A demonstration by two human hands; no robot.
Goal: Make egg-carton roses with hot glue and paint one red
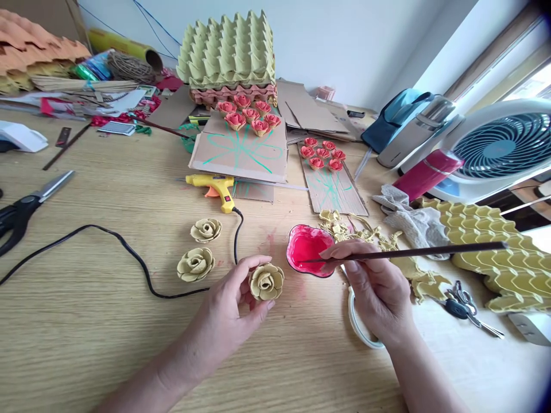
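Between the thumb and fingers of my left hand [241, 304] is an unpainted, tan egg-carton rose [266, 281], its spiral centre facing up. My right hand [374, 287] pinches a dark, thin-handled paintbrush [422, 252], which points left. Its tip reaches into a small scalloped dish [291, 265] of bright red paint; the bristles are hard to make out. Two more tan roses, an upper one [206, 230] and a lower one [196, 264], lie on the table left of my left hand. Under my right hand, white-handled scissors [358, 327] are partly hidden.
A yellow glue gun [215, 186] lies beyond the roses, its black cord crossing the table. Red roses stand on cardboard [241, 152] behind it. Carton scraps [365, 229], keys [462, 310] and egg trays [495, 246] are right; black scissors [26, 209] lie left.
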